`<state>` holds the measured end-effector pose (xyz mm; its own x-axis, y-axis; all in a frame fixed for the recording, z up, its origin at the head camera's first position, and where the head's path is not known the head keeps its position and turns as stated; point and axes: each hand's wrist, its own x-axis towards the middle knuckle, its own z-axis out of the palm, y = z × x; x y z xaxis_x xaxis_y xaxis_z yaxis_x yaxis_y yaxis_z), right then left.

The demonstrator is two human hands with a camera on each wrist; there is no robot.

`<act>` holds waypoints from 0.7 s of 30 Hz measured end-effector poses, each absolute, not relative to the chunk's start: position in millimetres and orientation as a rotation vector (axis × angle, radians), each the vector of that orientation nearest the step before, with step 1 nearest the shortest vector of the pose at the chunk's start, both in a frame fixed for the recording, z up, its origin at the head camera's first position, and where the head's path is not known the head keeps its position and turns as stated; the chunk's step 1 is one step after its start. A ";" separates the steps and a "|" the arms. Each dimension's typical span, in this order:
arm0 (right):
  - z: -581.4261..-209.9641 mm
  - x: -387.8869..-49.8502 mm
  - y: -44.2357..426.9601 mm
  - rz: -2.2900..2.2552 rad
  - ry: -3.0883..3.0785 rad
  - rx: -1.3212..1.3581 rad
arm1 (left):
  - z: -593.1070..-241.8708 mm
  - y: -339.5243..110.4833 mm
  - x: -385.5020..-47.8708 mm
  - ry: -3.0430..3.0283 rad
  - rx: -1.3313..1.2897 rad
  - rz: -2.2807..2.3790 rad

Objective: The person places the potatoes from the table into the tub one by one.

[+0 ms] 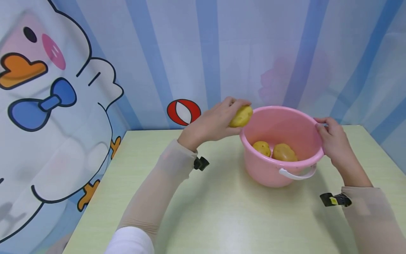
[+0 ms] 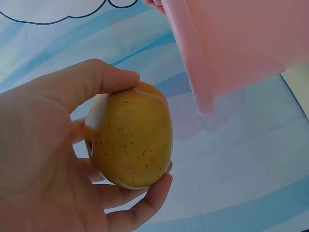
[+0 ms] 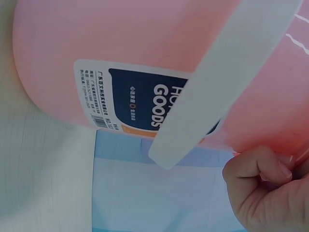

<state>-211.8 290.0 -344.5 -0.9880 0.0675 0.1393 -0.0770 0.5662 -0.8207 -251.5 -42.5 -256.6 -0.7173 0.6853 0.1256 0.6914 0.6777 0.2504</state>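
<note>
A pink bucket (image 1: 263, 173) stands on the table, its white handle (image 1: 298, 174) hanging down at the front. Inside lie two potatoes (image 1: 284, 152), side by side at the bottom. My left hand (image 1: 215, 121) grips another potato (image 1: 242, 116) just outside the bucket's left rim. In the left wrist view, thumb and fingers curl round this speckled, yellow-brown potato (image 2: 133, 137). At the right, my right hand (image 1: 333, 139) pinches the bucket's rim. The right wrist view shows its curled fingers (image 3: 258, 169) at the rim, near the label (image 3: 145, 99) on the bucket's side.
The pale table (image 1: 222, 218) reaches back to a blue striped curtain (image 1: 241, 53). A cartoon duck (image 1: 63, 148) is printed on the cloth at the left, with a red and white ball (image 1: 184, 112) behind the table's back edge.
</note>
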 end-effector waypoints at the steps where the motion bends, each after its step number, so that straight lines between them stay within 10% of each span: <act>1: -344.5 -211.8 289.9 1.393 -2.643 0.007 | -255.3 -41.5 -251.5 -2.859 -1.176 -0.439; 21: -344.1 -209.9 288.7 1.391 -2.640 0.015 | -239.2 -17.0 -249.2 -2.855 -1.284 -0.459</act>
